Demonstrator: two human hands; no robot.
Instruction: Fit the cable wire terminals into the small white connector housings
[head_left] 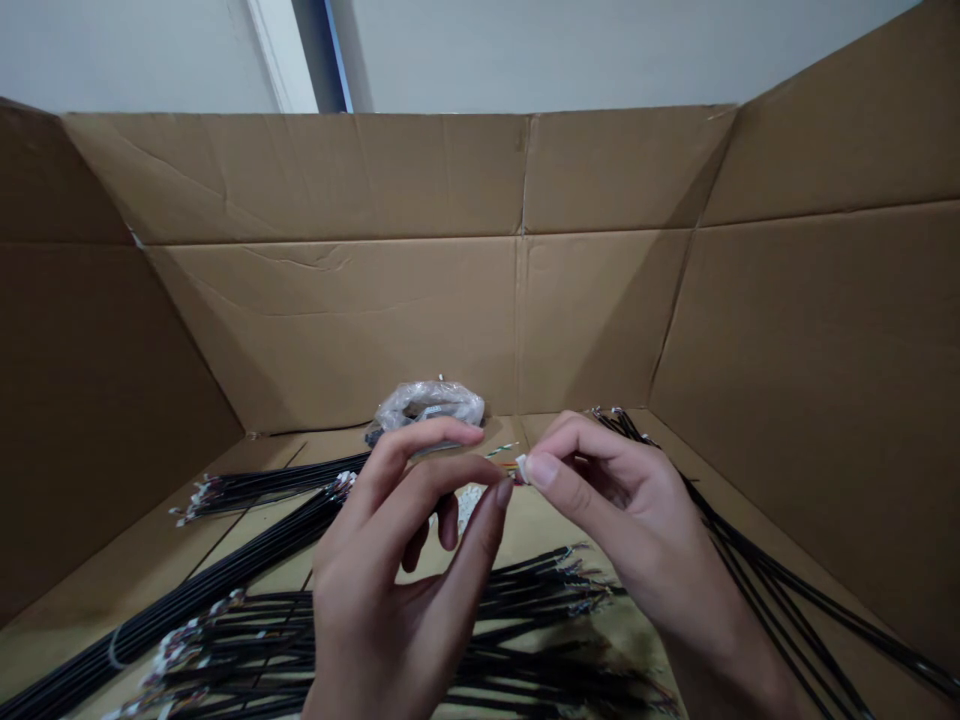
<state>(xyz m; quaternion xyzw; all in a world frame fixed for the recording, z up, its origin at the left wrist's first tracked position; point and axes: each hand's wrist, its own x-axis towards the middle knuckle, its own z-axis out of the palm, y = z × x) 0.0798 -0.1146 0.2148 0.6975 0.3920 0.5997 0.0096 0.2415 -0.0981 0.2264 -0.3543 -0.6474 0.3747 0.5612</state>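
My right hand (615,500) pinches a small white connector (523,467) between thumb and forefinger. Thin coloured wires (511,466), orange and red among them, run from the connector toward my left hand (420,540). The left thumb and a fingertip close on these wires, just left of the connector, while another finger stays stretched out above. A green-and-white striped wire end (501,451) sticks up behind the fingertips. Part of the wires is hidden by my fingers. Below and behind my left hand lie black cables (525,580) with stripped, coloured wire ends.
Tall cardboard walls (337,330) enclose the cardboard surface. At the back sits a clear plastic bag (431,400). Small white pieces (469,505) lie behind my left hand. A tied cable bundle (180,600) stretches along the left, and more black cables (780,580) run along the right.
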